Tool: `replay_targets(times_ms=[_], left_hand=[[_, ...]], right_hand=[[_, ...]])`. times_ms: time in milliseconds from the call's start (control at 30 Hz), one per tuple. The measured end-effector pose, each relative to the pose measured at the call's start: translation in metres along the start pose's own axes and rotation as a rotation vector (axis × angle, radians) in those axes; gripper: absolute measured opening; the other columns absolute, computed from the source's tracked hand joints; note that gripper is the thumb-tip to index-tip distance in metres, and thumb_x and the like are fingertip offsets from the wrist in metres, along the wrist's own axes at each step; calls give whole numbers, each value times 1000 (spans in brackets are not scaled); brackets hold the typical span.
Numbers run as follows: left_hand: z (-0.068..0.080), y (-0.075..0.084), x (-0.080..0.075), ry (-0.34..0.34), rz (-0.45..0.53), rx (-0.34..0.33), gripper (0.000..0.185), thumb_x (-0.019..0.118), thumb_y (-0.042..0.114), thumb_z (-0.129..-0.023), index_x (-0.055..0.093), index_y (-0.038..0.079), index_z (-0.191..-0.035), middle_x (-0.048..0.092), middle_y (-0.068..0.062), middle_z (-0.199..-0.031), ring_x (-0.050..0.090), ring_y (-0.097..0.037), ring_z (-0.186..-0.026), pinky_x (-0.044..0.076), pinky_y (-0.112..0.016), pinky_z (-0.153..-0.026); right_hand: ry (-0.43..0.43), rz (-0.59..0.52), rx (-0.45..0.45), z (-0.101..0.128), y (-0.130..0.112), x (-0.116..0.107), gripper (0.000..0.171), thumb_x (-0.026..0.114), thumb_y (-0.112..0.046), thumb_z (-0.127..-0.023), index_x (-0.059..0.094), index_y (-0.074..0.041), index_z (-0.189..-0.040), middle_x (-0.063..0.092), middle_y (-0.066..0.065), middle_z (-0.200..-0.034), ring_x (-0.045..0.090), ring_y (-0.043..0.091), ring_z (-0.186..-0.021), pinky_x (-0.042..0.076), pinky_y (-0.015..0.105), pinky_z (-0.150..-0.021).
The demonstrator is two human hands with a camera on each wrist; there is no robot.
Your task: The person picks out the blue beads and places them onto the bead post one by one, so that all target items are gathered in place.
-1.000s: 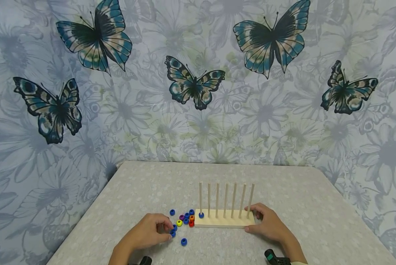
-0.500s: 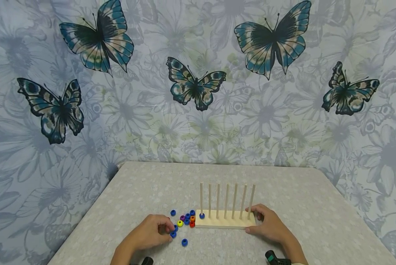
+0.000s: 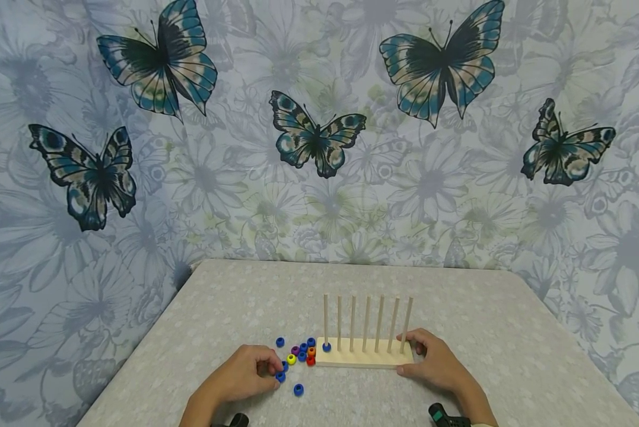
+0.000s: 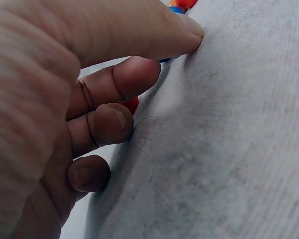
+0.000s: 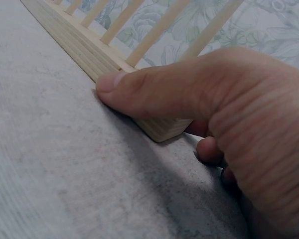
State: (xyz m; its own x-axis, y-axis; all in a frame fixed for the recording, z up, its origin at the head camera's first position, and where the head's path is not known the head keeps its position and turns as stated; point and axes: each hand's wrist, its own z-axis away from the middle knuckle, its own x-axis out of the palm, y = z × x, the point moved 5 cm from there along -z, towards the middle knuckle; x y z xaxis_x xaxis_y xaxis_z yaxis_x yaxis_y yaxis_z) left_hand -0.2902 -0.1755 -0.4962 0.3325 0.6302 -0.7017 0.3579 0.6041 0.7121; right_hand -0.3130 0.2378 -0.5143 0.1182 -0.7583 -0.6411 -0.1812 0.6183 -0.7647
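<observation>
Blue bead pinched by left hand near the pile; right hand grips wooden peg rack at its right end.

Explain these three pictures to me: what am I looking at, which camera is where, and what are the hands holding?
No machine here: a person works with two bare hands, wearing three cameras. The wide picture comes from the head, looking down at a table. The two close-ups come from the wrists.

On the table stands a wooden rack of seven upright pegs, with one blue bead on the leftmost peg. Loose beads in blue, yellow, purple, orange and red lie left of it.

The right hand grips the rack's right end, thumb against its front edge. The left hand pinches a blue bead by the pile.
</observation>
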Motion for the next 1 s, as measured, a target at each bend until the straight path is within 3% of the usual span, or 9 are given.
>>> replay_targets(times_ms=[1000], left_hand=[[2, 1, 1, -11, 11, -10, 14, 81, 27, -79, 72, 26, -90, 65, 13, -81, 54, -2, -66, 46, -23, -59]], right_hand=[[-12, -26, -13, 0, 1, 0, 60, 92, -35, -67, 67, -24, -121, 57, -1, -99, 44, 18, -88, 38, 26, -72]])
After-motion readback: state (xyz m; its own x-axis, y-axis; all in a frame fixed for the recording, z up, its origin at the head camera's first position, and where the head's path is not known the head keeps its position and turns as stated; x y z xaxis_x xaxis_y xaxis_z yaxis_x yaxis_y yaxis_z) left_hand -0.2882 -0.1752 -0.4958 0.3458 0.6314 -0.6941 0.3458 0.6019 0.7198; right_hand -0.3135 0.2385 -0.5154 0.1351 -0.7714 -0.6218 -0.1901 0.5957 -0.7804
